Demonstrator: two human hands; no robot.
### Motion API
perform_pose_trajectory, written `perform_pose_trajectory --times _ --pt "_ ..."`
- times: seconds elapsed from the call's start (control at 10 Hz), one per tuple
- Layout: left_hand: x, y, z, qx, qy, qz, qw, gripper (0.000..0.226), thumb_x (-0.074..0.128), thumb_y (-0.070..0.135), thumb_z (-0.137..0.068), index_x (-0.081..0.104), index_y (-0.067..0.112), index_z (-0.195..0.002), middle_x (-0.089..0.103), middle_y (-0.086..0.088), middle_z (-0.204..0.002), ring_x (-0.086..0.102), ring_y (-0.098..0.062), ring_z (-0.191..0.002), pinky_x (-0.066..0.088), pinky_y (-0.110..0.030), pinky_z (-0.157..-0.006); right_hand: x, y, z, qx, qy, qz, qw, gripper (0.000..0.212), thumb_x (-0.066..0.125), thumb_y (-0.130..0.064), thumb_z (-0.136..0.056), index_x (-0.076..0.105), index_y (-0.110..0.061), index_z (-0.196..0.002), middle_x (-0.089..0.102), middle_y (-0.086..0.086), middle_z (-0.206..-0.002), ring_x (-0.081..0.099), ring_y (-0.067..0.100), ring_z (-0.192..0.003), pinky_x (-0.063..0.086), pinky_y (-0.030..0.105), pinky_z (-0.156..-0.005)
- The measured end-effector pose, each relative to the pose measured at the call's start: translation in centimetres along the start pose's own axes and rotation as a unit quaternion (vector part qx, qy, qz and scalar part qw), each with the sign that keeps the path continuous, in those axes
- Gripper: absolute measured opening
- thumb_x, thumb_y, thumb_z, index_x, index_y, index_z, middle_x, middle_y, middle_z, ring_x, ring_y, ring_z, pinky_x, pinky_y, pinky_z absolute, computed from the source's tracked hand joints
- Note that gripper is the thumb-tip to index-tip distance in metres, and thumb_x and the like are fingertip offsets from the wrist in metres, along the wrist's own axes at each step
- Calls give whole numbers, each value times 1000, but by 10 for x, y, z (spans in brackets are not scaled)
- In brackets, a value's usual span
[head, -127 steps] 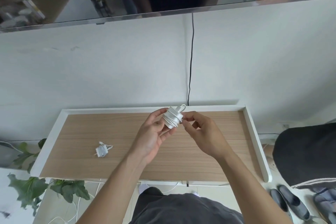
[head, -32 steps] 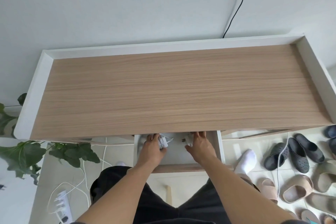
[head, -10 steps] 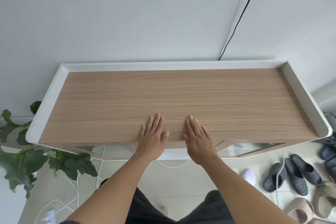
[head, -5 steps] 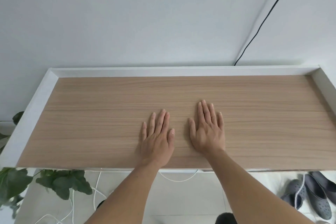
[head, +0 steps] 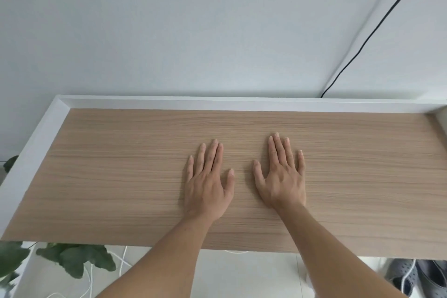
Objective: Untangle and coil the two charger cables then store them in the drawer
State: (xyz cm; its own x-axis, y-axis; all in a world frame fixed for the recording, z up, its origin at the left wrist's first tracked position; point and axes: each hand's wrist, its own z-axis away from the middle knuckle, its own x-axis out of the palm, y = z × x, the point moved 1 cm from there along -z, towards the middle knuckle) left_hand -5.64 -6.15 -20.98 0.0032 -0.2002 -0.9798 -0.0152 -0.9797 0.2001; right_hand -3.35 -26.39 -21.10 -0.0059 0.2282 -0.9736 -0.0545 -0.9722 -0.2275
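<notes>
My left hand (head: 208, 181) lies flat, palm down, on the wooden tabletop (head: 108, 176), a little left of centre. My right hand (head: 281, 176) lies flat beside it, fingers straight and slightly spread. Neither hand holds anything. No charger cable shows on the table. The drawer is out of sight below the table's front edge.
A raised white rim (head: 169, 103) runs along the back and left side of the table. A black cable (head: 377, 29) hangs down the wall at the right. Green plant leaves (head: 75, 260) and white cords (head: 90, 280) are on the floor at lower left, shoes (head: 416, 276) at lower right.
The coiled cables went into the open drawer and are now out of view. Both hands came up onto the tabletop and slid a little farther from its front edge, flat.
</notes>
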Motion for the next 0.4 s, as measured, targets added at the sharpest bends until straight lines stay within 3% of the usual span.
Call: perform_pose_trajectory --times 0.2,0.3,0.4 --pt "-2 2 -4 -7 3 18 1000 75 28 59 -110 11 30 -177 0 17 -184 -8 -12 -171 6 -51 -138 -13 3 -5 7 -38 -83 996 92 28 -75 -102 14 -26 -179 0 -12 -187 -12 10 -172 -9 50 -139" --pt "0 0 -2 -2 8 14 1000 74 28 59 -110 11 29 -177 2 16 -184 -7 -13 -171 5 -51 -139 -59 -2 -7 65 -138 -320 935 79 52 -67 -106 37 -28 -173 29 -9 -182 18 13 -171 8 46 -139" --pt "-2 -3 0 -5 -2 5 1000 75 24 60 -111 7 29 -177 -1 16 -184 -10 -13 -171 3 -51 -139 -125 -9 5 72 -156 -595 785 53 70 -51 -105 65 -29 -153 70 -7 -151 67 12 -137 42 49 -128"
